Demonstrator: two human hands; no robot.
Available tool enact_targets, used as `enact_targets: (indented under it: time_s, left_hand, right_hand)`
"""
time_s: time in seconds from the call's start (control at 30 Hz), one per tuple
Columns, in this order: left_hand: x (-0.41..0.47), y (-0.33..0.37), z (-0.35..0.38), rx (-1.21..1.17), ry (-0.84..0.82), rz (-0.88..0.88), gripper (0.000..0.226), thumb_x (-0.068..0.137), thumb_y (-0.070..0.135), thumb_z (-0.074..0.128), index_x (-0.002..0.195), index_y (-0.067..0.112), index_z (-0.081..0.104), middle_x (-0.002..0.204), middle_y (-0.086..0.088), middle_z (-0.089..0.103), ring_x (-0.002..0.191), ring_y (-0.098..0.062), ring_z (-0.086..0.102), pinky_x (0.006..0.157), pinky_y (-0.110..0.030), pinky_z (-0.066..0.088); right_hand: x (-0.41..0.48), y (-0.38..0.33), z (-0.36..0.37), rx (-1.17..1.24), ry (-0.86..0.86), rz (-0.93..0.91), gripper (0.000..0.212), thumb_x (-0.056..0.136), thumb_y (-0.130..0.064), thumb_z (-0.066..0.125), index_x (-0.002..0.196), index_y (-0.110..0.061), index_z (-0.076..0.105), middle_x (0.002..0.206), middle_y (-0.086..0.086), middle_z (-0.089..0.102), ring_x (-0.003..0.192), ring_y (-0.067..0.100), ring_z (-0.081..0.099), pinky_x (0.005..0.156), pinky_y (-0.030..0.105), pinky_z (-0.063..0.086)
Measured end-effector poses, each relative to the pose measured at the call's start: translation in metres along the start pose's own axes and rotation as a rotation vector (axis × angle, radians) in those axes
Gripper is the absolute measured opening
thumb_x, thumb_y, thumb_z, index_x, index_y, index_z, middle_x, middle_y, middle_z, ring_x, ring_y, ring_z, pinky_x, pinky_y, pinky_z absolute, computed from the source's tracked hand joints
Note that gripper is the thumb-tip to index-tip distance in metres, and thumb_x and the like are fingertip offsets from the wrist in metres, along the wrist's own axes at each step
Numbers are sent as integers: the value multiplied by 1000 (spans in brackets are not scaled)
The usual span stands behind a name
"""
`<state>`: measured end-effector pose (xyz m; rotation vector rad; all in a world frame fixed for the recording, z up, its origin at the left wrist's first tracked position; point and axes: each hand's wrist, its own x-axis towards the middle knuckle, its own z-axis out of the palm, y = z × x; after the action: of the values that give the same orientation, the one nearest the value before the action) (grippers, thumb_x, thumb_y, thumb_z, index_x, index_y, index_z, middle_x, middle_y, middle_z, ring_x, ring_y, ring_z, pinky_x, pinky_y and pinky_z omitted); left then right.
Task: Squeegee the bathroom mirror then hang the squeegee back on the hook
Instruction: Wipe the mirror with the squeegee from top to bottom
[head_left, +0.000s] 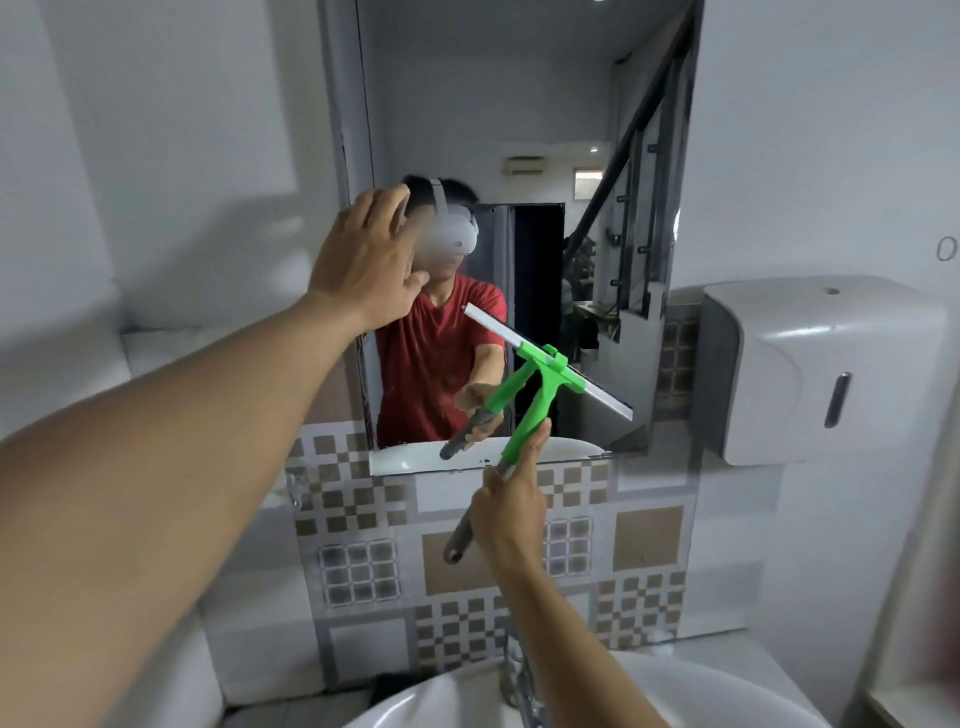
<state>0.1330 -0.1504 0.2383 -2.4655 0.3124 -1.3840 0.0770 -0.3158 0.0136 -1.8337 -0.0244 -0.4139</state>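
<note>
Small bathroom, pale walls, cool flat light. Tall frameless mirror (530, 156) fixed to the wall, lower edge meeting a band of brown, grey and white patterned tiles (644, 540). Reflected in the glass: a dark stair rail, a doorway, ceiling lights, a red-shirted figure wearing a white headset. Hazy patch on the glass near the left edge. Right of the mirror, a white and grey wall dispenser (826, 369) with a dark slot in its front. Below, at the bottom edge, the white rim of a basin (415, 701), with a chrome tap (522, 680) rising behind the right forearm.

Left hand (363, 260) raised flat at the mirror's left edge, fingers (387, 205) spread open and holding nothing; contact with the glass not certain. Right hand (511, 504) lower, in front of the tiles just under the mirror's bottom edge, fingers closed around the grey grip of the green squeegee (540, 395). Handle angled up and to the right, white blade tilted across the lower right part of the mirror, left end high, right end low, apparently against the glass. Twin image of squeegee and hand just beside it in the reflection.
</note>
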Motion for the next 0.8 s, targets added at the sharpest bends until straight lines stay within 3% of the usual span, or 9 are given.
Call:
enact_targets:
  time_s: [0.07,0.17,0.3,0.47,0.53,0.6,0.8]
  left_hand:
    - [-3,1,1,-11,-9,-11,75,83,37,70,147,14,39,152,-18,37,133,-42,40,106,-54,43]
    - [-2,0,0,-11,-8,-14,74,82,36,71,146,14,42,153,-18,38,133,-42,41,104,-54,44]
    - [-2,-1,2,-17,-5,-23,75,83,37,70,148,15,40,153,-17,38,134,-40,40,106,-53,43]
    - [-3,0,5,-22,3,-30,76,83,37,70,149,15,39,154,-18,37,136,-41,39,107,-53,42]
    - [-3,1,5,-27,3,-37,76,84,36,70,150,15,38,155,-18,36,137,-41,37,108,-53,42]
    - [-4,2,6,-35,2,-40,76,85,35,70,151,14,37,156,-19,35,138,-41,36,109,-54,41]
    - [-5,5,3,-45,-18,-55,76,86,33,70,151,13,36,157,-19,33,140,-42,34,112,-53,38]
  right_hand:
    - [-11,2,17,-24,-43,-30,100,100,-1,44,148,-50,-29,91,12,64,68,21,59,63,48,57]
    - [-22,5,34,-151,-122,-153,108,95,6,45,148,-52,-29,119,14,64,96,23,69,70,41,62]
    - [-27,4,39,-291,-131,-226,112,96,2,49,142,-52,-37,93,0,54,89,16,68,67,34,61]
    - [-21,1,8,-606,-161,-324,106,96,-3,49,149,-50,-29,97,6,55,57,15,48,46,30,42]
    - [-16,-3,-10,-788,-196,-365,101,97,-3,46,150,-51,-25,110,14,57,58,18,48,45,30,38]
    - [-8,-6,-27,-946,-212,-432,94,101,-7,43,152,-50,-23,115,18,58,64,21,52,51,32,43]
    - [25,-2,-76,-1231,-151,-618,85,106,-10,40,152,-53,-17,99,12,54,83,26,64,61,35,51]
